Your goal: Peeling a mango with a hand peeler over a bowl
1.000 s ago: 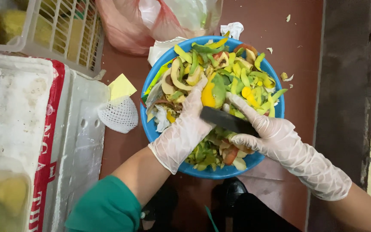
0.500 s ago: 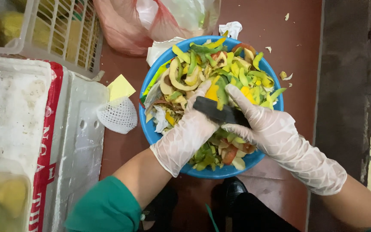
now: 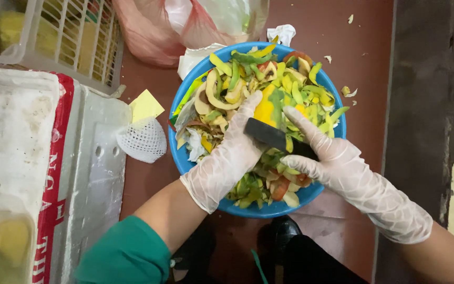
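Reddish floor (image 3: 353,63) lies under a blue bowl (image 3: 182,158) heaped with green and yellow peelings (image 3: 237,79). Over it, my gloved left hand (image 3: 232,158) has its fingers curled around a yellow fruit (image 3: 265,110). My gloved right hand (image 3: 332,163) is clamped on a dark knife (image 3: 271,138), whose blade touches the fruit.
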